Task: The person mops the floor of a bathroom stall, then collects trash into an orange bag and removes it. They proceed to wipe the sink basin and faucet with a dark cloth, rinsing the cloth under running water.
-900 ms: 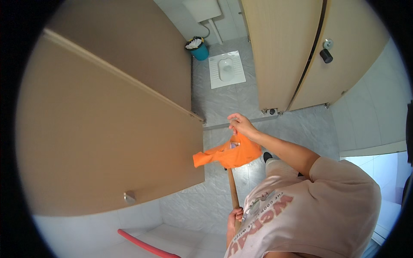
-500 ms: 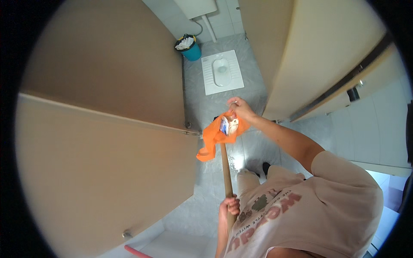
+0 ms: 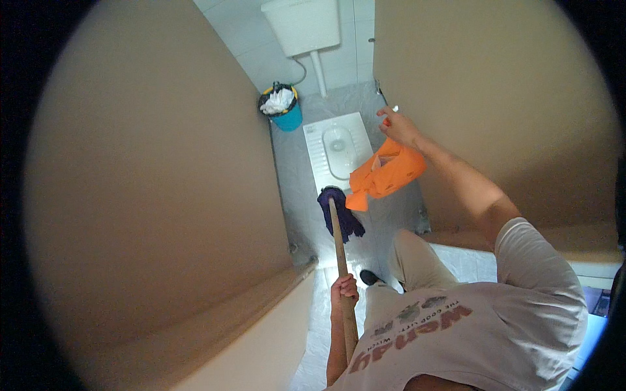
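My left hand [image 3: 345,289] is wrapped round the wooden handle of a mop [image 3: 340,251]. The mop's dark purple head [image 3: 340,212] rests on the grey floor just in front of a white squat toilet [image 3: 314,150]. Out to the right, my right hand [image 3: 401,132] grips an orange plastic bag [image 3: 394,174], which hangs down beside the toilet's right edge. A small white piece [image 3: 395,109] shows at the fingertips; what it is I cannot make out. The bag's contents are mostly hidden.
A blue bin [image 3: 287,122] lined in black and heaped with white paper stands at the left wall. The cistern [image 3: 303,26] and its pipe are on the back wall. Beige partitions close in on the left [image 3: 163,163] and right [image 3: 482,85].
I have moved forward into the stall. My right hand has carried the orange bag forward and right. The mop head, largely covered by the bag before, now shows.
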